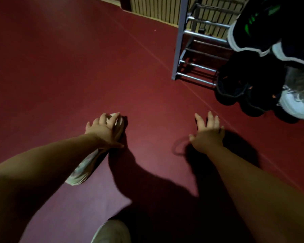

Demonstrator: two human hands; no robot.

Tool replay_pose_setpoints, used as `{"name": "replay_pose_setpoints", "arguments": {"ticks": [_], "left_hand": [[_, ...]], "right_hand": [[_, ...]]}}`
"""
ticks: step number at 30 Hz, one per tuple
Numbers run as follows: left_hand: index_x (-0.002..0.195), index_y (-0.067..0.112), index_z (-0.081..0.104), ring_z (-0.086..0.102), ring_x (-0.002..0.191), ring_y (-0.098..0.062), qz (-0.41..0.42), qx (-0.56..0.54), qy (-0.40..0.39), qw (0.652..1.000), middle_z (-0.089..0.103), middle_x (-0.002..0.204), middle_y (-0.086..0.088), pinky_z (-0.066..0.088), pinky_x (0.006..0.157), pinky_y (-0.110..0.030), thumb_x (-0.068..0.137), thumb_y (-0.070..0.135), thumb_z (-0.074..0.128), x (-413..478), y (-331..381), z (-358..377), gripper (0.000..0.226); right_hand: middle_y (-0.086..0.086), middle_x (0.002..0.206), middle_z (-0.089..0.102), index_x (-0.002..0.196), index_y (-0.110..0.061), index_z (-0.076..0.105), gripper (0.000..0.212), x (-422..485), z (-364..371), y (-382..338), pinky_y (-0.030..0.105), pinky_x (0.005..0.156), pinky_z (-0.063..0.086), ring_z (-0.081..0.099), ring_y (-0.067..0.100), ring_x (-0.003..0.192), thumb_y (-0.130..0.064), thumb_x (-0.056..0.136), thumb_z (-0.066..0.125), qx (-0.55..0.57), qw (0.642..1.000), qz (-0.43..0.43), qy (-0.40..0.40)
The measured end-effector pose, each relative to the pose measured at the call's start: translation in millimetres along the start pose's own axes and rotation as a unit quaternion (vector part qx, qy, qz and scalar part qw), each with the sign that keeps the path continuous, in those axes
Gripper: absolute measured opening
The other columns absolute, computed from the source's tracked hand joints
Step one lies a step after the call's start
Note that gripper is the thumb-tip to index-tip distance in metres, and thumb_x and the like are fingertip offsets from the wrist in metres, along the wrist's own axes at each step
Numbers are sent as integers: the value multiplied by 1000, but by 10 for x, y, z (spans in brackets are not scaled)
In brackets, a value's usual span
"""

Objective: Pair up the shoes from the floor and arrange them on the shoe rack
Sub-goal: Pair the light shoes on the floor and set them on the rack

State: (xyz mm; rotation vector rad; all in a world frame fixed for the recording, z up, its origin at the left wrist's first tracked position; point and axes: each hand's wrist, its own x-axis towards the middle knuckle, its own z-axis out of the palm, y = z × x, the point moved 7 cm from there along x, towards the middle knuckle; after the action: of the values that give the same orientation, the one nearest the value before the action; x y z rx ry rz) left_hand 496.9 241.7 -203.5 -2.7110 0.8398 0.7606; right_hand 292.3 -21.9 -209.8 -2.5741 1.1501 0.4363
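Dark red floor all over. Pale whitish shoe with faint grey-green marks. Silver-grey metal shoe rack. Black sneaker with bright green streaks and a white sole. Black shoe with small orange dots. White shoe at the right edge. Tan striped wall at the top.

The left hand and forearm cover the middle of a pale shoe, leaving only its ends visible. At the right edge, the shoe rack and dark shoes are cut off and blurred.
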Motion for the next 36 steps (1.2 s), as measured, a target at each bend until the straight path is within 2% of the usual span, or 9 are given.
{"name": "replay_pose_setpoints", "arguments": {"ticks": [6, 10, 15, 17, 21, 25, 29, 32, 36], "left_hand": [[143, 41, -22, 6, 142, -36, -104, -10, -10, 994, 4, 154, -14, 11, 113, -59, 73, 56, 70, -1, 73, 134, 117], [147, 45, -8, 28, 131, -35, -89, -57, 31, 994, 24, 143, -15, 23, 110, -54, 85, 53, 56, 42, 33, 34, 89], [150, 36, 1, 30, 128, -32, 105, 37, 59, 992, 27, 141, -11, 28, 104, -42, 77, 58, 59, -84, 706, -49, 96], [150, 34, 10, 30, 130, -30, 275, 125, 54, 952, 26, 145, -9, 28, 102, -39, 75, 51, 65, -279, 1349, 31, 95], [144, 29, 37, 42, 124, -34, 586, 217, 70, 778, 40, 140, -13, 33, 99, -44, 68, 33, 70, -817, 2465, 234, 83], [149, 31, 17, 26, 136, -35, 706, 386, 77, 589, 22, 152, -16, 20, 109, -49, 79, 35, 63, -1209, 3185, 548, 84], [130, 24, 56, 51, 121, -35, 806, 375, 134, 437, 54, 131, -17, 39, 99, -53, 53, 28, 81, -1540, 3649, 557, 81], [118, 26, 66, 61, 109, -33, 837, 344, 148, 399, 63, 119, -13, 50, 86, -45, 59, 29, 83, -1594, 3907, 626, 61], [142, 34, 38, 35, 133, -33, 782, 371, 29, 500, 34, 147, -12, 24, 110, -45, 77, 34, 65, -1476, 4127, 711, 71]], "right_hand": [[8, 157, -12, 148, -36, 5, 78, -191, 206, -61, 48, 115, 3, -10, 28, 145, -38, 87, 53, 2, 999, -10, -32], [9, 157, -13, 149, -35, 2, 78, -313, 194, -83, 49, 115, 2, -11, 28, 145, -41, 89, 52, -7, 999, -39, -21], [10, 156, -17, 149, -34, -2, 80, -479, 200, 199, 48, 115, 3, -11, 28, 145, -43, 90, 51, 19, 999, 1, -35], [12, 157, -14, 150, -31, -2, 79, -529, 163, 422, 48, 115, 4, -7, 29, 145, -42, 91, 50, 42, 998, 40, -34], [14, 157, -9, 151, -25, 4, 79, -664, -47, 1036, 48, 117, 8, -1, 31, 145, -39, 91, 54, 88, 991, 106, 2], [12, 157, -6, 149, -31, 11, 79, -971, -312, 1721, 49, 114, 9, 0, 28, 145, -37, 87, 60, 114, 973, 193, 59], [11, 157, -11, 149, -31, 6, 80, -1343, -301, 2263, 50, 114, 5, -5, 29, 145, -37, 88, 57, 129, 955, 263, 47], [10, 157, -14, 149, -32, 5, 79, -1633, -195, 2577, 50, 115, 5, -5, 29, 145, -36, 89, 56, 138, 940, 308, 40], [10, 157, -14, 150, -32, 5, 80, -1939, -28, 2925, 50, 115, 5, -4, 30, 145, -37, 89, 56, 146, 917, 370, 13]]}}
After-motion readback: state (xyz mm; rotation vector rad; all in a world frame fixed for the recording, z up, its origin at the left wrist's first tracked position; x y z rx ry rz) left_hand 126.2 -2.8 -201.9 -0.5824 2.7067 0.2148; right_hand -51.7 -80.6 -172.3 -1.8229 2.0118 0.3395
